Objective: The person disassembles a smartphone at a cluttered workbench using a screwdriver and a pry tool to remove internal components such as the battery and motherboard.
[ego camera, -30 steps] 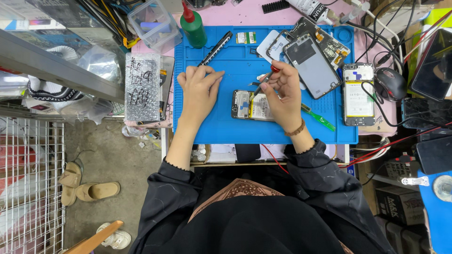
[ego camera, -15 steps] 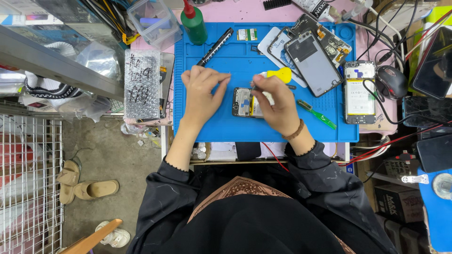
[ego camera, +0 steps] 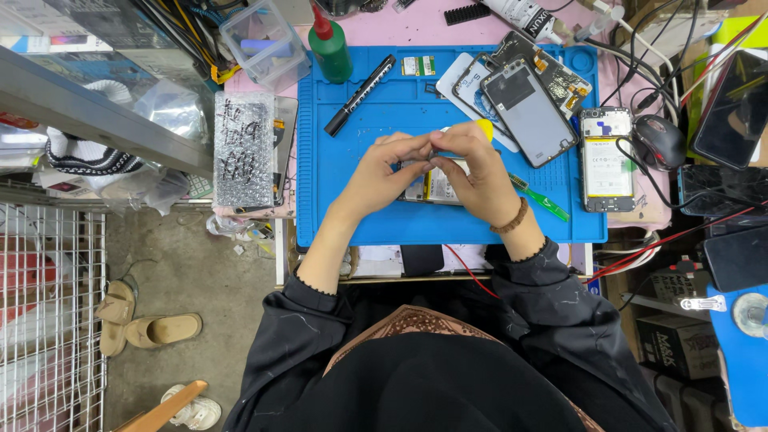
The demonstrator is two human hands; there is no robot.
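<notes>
Lying open on the blue mat (ego camera: 376, 216), a phone (ego camera: 436, 188) is being covered in part by both hands, near the mat's middle. The left hand (ego camera: 384, 172) and the right hand (ego camera: 476, 172) are being brought together above it, fingertips meeting; something small is being pinched between them, too small to be told. A yellow pick (ego camera: 483, 126) is being seen just behind the right fingers; whether it is being held cannot be told. A bead bracelet (ego camera: 512, 218) is being worn on the right wrist.

Items being kept on the mat: a green tool (ego camera: 544, 197) just right of the right hand; a black pen (ego camera: 360, 94) at upper left, lying slantwise; a grey back cover (ego camera: 528, 112) overlapping further phone parts at upper right; a second opened phone (ego camera: 606, 160) at the right edge.

Items being kept off the mat: a green bottle (ego camera: 330, 50) with a red cap, beyond the top-left corner; a clear box (ego camera: 264, 44) beside it; a bubble-wrapped panel (ego camera: 244, 148) to the left; a mouse (ego camera: 660, 140) to the right. Sandals (ego camera: 148, 324) are being left on the floor at lower left.
</notes>
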